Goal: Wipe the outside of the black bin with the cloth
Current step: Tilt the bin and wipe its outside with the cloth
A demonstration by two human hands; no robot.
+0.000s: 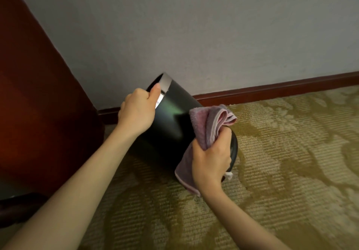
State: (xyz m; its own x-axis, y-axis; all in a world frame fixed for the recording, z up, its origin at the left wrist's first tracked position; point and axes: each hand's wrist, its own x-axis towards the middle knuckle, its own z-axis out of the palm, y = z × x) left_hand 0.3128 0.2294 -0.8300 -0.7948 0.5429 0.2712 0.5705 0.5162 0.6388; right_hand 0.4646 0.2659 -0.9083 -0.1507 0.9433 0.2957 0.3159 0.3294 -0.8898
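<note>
Pink cloth (206,131) gripped, right hand (211,158); bin (174,113) tilted.

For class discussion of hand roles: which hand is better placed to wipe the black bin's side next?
Right. The right hand grips the pink cloth against the black bin; the left hand is busy gripping its silver rim, holding it tilted.

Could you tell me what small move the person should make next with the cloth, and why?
Probably sweep the right hand and cloth up the black bin toward its rim: the left hand grips the rim, holding it tilted, and the cloth sits near the base.
</note>
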